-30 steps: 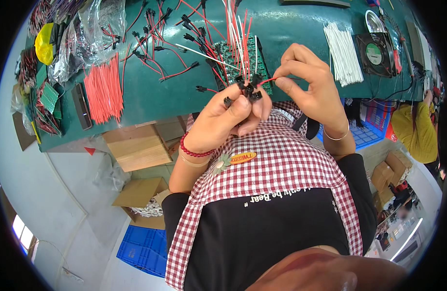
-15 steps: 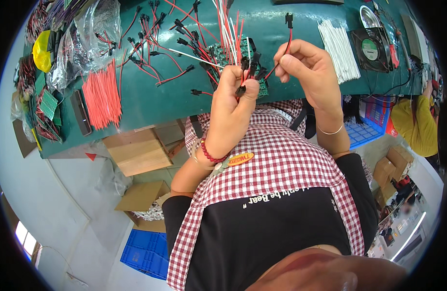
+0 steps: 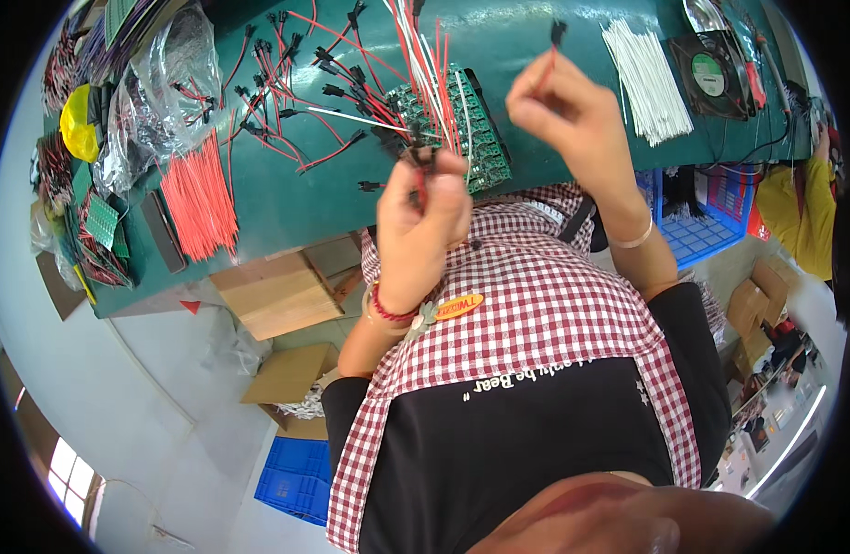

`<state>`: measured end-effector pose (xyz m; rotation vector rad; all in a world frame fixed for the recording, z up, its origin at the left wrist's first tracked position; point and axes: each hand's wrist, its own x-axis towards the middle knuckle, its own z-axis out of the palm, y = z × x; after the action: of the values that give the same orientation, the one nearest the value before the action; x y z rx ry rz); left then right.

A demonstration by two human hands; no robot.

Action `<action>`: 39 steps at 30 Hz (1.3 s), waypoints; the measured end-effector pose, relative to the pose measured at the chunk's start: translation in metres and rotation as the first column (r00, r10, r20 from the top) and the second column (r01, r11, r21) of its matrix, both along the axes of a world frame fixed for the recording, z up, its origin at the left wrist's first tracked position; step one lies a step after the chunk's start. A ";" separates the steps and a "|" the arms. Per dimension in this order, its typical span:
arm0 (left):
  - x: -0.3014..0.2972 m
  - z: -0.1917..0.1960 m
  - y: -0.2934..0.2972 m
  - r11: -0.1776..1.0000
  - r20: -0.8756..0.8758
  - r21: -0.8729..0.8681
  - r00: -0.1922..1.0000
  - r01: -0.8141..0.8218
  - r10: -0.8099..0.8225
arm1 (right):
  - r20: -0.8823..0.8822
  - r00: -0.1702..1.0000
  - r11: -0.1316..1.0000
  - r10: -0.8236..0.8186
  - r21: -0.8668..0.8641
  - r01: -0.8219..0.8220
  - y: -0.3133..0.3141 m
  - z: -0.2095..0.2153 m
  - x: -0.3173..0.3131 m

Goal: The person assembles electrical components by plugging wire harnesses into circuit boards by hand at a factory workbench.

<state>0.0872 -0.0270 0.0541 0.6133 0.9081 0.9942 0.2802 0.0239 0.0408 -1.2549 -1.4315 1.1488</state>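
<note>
My left hand (image 3: 420, 222) is closed around a bundle of connector leads (image 3: 419, 157), with black plugs showing above the fingers. In my right hand (image 3: 573, 115) is a single connector lead (image 3: 558, 37), pinched so that its black plug points up; motion blurs it. Between and beyond both hands lies a green circuit board panel (image 3: 485, 152) with red and white wires (image 3: 430, 78) rising from it. Several more red and black leads with plugs (image 3: 282, 69) lie spread on the green tabletop (image 3: 342, 198) to the left.
Red wires (image 3: 200, 203) lie in a bundle at left, beside a dark bar (image 3: 162, 226) and clear plastic bags (image 3: 162, 92). White wires (image 3: 651, 88) and a black fan (image 3: 711, 78) lie at right. A blue crate (image 3: 697, 240) and cardboard boxes (image 3: 273, 295) stand below table level.
My left hand with its bundle has moved left and nearer to me, uncovering more of the board. My right hand has lifted its lead slightly, away from the left hand.
</note>
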 end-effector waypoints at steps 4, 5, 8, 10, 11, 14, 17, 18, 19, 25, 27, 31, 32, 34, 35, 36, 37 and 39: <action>-0.025 0.000 -0.005 1.000 0.287 0.012 0.958 -0.017 0.013 | 0.043 0.999 0.999 -0.010 0.039 0.008 0.034 -0.049 -0.003; -0.030 0.002 -0.006 1.000 0.309 0.018 0.951 -0.015 0.009 | 0.043 0.999 1.000 0.017 0.025 -0.018 0.040 -0.051 -0.010; -0.039 0.001 -0.011 1.000 0.385 0.006 0.923 0.019 -0.020 | 0.094 0.994 0.998 0.049 0.020 -0.052 0.046 -0.058 -0.019; -0.043 -0.001 -0.011 1.000 0.404 -0.012 0.915 -0.008 0.012 | 0.150 0.987 0.997 0.060 0.033 -0.066 0.049 -0.058 -0.023; -0.044 -0.002 -0.012 0.999 0.423 -0.032 0.906 -0.015 0.028 | 0.176 0.983 0.998 0.059 0.025 -0.064 0.048 -0.056 -0.025; -0.048 -0.004 -0.012 0.997 0.437 -0.046 0.897 -0.055 0.070 | 0.246 0.967 0.996 0.062 0.040 -0.074 0.049 -0.054 -0.028; -0.050 -0.004 -0.010 0.996 0.458 -0.050 0.885 -0.070 0.085 | 0.308 0.950 0.996 0.052 0.059 -0.074 0.049 -0.047 -0.033; -0.051 -0.004 -0.009 0.997 0.452 -0.052 0.889 -0.060 0.077 | 0.322 0.946 0.993 0.041 0.093 -0.074 0.050 -0.047 -0.033; -0.052 -0.004 -0.009 0.997 0.445 -0.054 0.893 -0.050 0.069 | 0.334 0.942 0.989 0.029 0.126 -0.075 0.051 -0.048 -0.034; -0.057 -0.005 -0.005 0.994 0.454 -0.084 0.885 -0.077 0.106 | 0.366 0.930 0.986 0.042 0.134 -0.097 0.055 -0.054 -0.037; -0.057 -0.007 -0.005 0.993 0.461 -0.086 0.881 -0.078 0.109 | 0.339 0.940 0.983 0.023 0.162 -0.082 0.054 -0.054 -0.036; -0.057 -0.007 -0.004 0.993 0.467 -0.090 0.877 -0.079 0.112 | 0.345 0.938 0.974 0.042 0.194 -0.115 0.057 -0.056 -0.033; -0.058 -0.007 -0.003 0.993 0.470 -0.090 0.876 -0.075 0.109 | 0.348 0.937 0.975 0.038 0.193 -0.112 0.057 -0.055 -0.033; -0.059 -0.006 -0.004 0.990 0.426 -0.121 0.897 -0.076 0.121 | 0.361 0.931 0.968 0.046 0.214 -0.131 0.059 -0.051 -0.036; -0.059 -0.007 -0.004 0.990 0.430 -0.119 0.896 -0.069 0.114 | 0.366 0.930 0.968 0.039 0.216 -0.125 0.058 -0.049 -0.037; -0.059 -0.007 -0.004 0.991 0.438 -0.113 0.891 -0.078 0.120 | 0.392 0.919 0.962 0.054 0.225 -0.152 0.058 -0.047 -0.038; -0.059 -0.007 -0.004 0.990 0.445 -0.107 0.887 -0.087 0.126 | 0.417 0.906 0.955 0.068 0.234 -0.180 0.058 -0.046 -0.038; -0.058 -0.007 -0.005 0.992 0.459 -0.103 0.880 -0.080 0.118 | 0.426 0.903 0.947 0.056 0.263 -0.182 0.056 -0.047 -0.038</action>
<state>0.0291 -0.0324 0.0468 0.2388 0.5500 1.1288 0.2418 0.0802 -0.0063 -1.2512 -1.9424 0.7255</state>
